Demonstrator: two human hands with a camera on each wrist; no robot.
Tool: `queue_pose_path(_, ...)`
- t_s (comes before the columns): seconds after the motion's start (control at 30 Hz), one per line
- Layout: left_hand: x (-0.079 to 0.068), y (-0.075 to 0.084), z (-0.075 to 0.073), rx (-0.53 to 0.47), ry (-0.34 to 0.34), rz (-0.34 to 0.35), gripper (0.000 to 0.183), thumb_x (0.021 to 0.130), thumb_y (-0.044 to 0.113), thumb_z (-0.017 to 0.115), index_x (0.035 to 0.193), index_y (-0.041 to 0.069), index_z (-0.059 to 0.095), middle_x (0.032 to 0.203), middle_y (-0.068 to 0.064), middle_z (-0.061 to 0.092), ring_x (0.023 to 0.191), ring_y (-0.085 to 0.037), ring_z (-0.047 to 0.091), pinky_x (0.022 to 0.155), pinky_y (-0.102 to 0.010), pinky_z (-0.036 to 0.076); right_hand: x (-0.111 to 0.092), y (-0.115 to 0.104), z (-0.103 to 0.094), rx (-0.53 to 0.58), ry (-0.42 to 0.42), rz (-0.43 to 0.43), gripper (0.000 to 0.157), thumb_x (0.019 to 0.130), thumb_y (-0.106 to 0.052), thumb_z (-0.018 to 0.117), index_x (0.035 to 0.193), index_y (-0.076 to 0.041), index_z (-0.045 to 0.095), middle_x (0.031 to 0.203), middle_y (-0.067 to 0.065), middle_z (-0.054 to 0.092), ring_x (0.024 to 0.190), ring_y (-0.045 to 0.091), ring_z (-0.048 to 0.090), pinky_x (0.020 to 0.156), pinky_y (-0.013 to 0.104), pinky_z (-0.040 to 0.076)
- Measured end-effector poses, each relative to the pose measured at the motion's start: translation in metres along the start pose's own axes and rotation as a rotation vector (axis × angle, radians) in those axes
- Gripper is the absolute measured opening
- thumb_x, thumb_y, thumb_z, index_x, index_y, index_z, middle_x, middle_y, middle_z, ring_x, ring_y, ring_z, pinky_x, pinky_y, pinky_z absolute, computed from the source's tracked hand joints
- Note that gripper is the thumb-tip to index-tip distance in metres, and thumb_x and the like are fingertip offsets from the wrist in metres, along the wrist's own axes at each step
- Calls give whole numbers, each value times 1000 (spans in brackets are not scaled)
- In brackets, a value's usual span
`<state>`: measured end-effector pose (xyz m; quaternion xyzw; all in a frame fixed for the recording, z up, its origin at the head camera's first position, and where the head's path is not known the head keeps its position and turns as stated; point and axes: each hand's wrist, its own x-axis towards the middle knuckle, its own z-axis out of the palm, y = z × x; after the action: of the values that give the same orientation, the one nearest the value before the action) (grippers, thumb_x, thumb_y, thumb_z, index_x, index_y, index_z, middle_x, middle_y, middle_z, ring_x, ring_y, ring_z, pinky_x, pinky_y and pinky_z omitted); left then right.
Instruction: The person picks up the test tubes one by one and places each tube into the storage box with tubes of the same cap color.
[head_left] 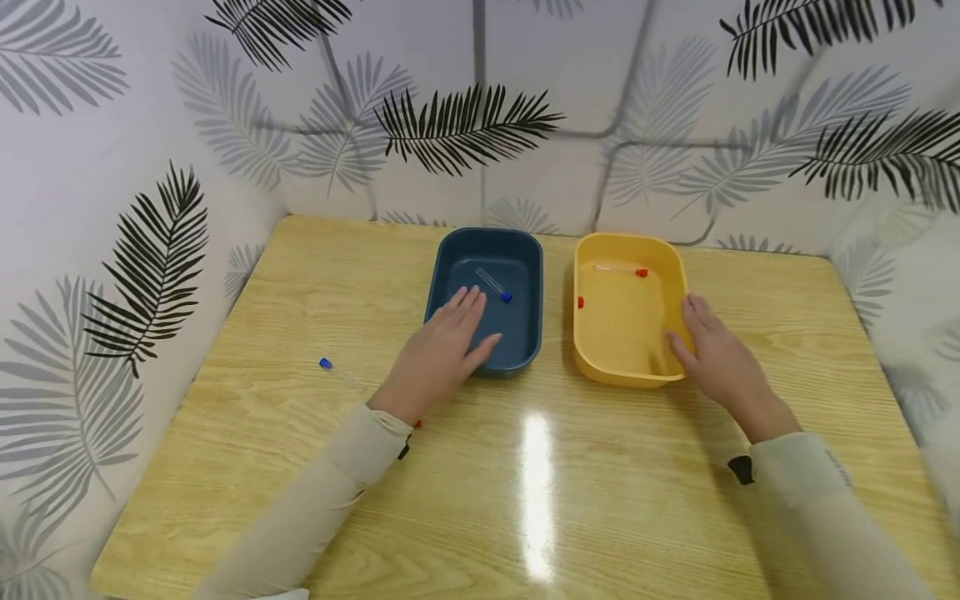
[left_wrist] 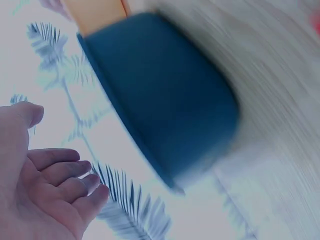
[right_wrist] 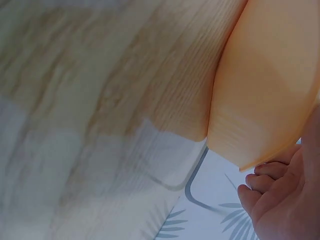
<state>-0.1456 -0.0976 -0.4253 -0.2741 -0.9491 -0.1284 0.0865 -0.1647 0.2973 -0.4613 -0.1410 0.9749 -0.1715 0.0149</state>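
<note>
In the head view my left hand (head_left: 438,354) is over the near left part of a dark blue bin (head_left: 525,354), fingers stretched out and holding nothing. The left wrist view shows the palm beside the bin's rim. A clear tube with a blue cap (head_left: 495,286) lies in that bin. My right hand (head_left: 720,358) is at the right rim of a yellow bin (head_left: 630,377), fingers extended and thumb overlapping the rim. Inside it lie a clear tube with a red cap (head_left: 641,272) and, against the left wall, another red cap (head_left: 581,302).
On the wooden table (head_left: 637,500), left of the blue bin, lies another blue-capped tube (head_left: 325,363). A bit of red (head_left: 417,423) shows by my left wrist, mostly hidden. A leaf-patterned cloth (head_left: 480,183) hangs behind the table.
</note>
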Motion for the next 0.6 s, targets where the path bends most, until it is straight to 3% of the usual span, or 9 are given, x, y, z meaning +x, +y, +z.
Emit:
queue_pose_path(0.23, -39, -36, -22, 14, 98, -33, 59, 95, 32, 53, 141, -1, 35, 143, -17, 37, 134, -25, 32, 103, -39, 34, -1, 2, 6, 83, 51, 4, 60, 102, -32, 29, 147, 3, 11, 152, 19, 8, 137, 36, 15, 108, 53, 17)
queue_pose_path(0.43, -76, -65, -22, 12, 146, -75, 56, 91, 23, 61, 138, -1, 41, 139, -17, 43, 128, -26, 40, 99, -40, 39, -1, 4, 8, 117, 85, -12, 57, 102, -29, 30, 147, 3, 14, 151, 19, 14, 137, 35, 17, 108, 51, 19)
queue_pose_path(0.5, -87, -74, -20, 0, 133, -81, 54, 91, 21, 62, 136, -2, 44, 136, -19, 46, 125, -28, 44, 95, -41, 43, -1, 5, 7, 138, 54, -2, 60, 102, -32, 31, 147, 1, 10, 152, 18, 11, 138, 35, 15, 108, 51, 17)
queue_pose_path(0.6, -100, -84, -18, -43, 51, -113, 52, 91, 21, 62, 135, 0, 46, 135, -19, 47, 120, -31, 48, 93, -43, 44, -3, 5, 4, 189, -33, 34, 70, 100, -42, 34, 148, -4, 0, 154, 11, -1, 139, 35, 8, 109, 53, 12)
